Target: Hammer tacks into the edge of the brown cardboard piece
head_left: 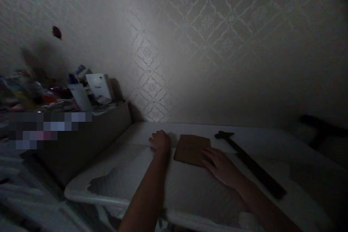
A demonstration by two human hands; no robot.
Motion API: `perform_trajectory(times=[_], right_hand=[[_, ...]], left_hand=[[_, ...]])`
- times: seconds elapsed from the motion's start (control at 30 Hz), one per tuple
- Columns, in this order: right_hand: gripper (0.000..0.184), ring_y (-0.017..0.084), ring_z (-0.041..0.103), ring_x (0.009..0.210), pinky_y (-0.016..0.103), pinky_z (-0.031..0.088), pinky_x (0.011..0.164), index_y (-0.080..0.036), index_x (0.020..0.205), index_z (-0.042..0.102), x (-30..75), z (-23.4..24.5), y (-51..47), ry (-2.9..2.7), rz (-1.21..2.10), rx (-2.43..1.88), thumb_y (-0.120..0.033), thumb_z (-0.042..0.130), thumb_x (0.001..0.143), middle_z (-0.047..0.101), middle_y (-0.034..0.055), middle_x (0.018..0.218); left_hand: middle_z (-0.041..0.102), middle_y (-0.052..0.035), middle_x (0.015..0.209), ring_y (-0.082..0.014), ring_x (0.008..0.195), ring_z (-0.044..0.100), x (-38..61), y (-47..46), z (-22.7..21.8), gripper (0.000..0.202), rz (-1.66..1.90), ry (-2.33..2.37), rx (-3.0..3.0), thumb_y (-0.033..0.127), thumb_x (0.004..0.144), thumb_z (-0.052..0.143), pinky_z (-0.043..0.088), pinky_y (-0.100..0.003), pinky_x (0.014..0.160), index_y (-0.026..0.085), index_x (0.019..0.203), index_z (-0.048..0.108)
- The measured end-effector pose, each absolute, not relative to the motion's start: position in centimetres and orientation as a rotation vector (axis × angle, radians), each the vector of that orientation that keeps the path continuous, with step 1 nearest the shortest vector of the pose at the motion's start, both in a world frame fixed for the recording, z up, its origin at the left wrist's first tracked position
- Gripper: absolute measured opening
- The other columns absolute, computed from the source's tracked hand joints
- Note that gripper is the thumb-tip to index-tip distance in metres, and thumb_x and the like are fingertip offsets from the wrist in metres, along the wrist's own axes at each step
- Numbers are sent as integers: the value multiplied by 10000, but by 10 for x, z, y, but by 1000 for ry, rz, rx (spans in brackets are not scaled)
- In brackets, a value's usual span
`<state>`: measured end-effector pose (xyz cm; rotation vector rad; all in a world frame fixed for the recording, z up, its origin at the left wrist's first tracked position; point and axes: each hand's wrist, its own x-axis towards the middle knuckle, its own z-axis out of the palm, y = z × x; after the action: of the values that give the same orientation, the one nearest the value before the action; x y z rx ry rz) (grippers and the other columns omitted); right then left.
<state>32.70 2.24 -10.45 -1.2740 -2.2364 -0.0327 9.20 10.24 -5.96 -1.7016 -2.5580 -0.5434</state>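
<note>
A flat, brown, roughly square piece [189,149] lies on a pale covered surface; in the dim light I cannot tell whether it is wood, leather or card. Faint marks show on its upper face. My right hand [220,165] rests on its right edge with the fingers stretched out. To the left, apart from the brown piece, my left hand [160,141] is down at the surface with its fingers curled. Whatever those fingers hold, if anything, is hidden. A dark hammer [252,166] lies right of my right hand, its head toward the wall and its handle slanting toward me.
A patterned wall [206,61] rises behind the surface. At left, a raised cabinet [108,125] carries clutter, including a white box [98,86] and a pale container [81,96]. A dark T-shaped object [322,128] stands at far right. A torn-looking grey patch [108,181] marks the cover.
</note>
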Motion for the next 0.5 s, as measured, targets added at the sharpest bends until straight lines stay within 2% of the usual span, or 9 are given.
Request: perform_trajectory(times=[0.13, 0.3, 0.4, 0.5], right_hand=[[413, 237, 480, 1175, 432, 384, 1012, -128, 1202, 571, 328, -105, 24, -2250, -21, -1278, -352, 421, 889, 544, 121, 1264], [395, 234, 484, 1169, 428, 384, 1014, -120, 1199, 570, 326, -99, 21, -2252, 9, -1286, -318, 434, 886, 549, 117, 1259], [377, 230, 500, 1152, 425, 398, 1001, -128, 1179, 583, 325, -97, 20, -2239, 10, -1273, -309, 444, 879, 563, 114, 1241], [364, 229, 512, 1134, 429, 410, 986, -141, 1168, 590, 326, -98, 21, -2225, -3, -1257, -306, 455, 872, 575, 109, 1224]], left_hand=[[669, -133, 988, -274, 1032, 555, 99, 101, -52, 284, -805, -2475, -1786, 240, 796, 440, 380, -408, 865, 166, 955, 664], [691, -80, 845, -174, 807, 614, 120, 104, -53, 205, -1425, -2273, -2350, 259, 727, 534, 438, -256, 727, 139, 811, 678], [671, -63, 752, -147, 698, 591, 132, 103, -61, 211, -1721, -2190, -2661, 295, 674, 596, 444, -235, 649, 114, 756, 666], [667, -59, 759, -137, 671, 573, 137, 97, -65, 257, -1793, -2129, -2983, 318, 632, 636, 450, -242, 647, 100, 763, 675]])
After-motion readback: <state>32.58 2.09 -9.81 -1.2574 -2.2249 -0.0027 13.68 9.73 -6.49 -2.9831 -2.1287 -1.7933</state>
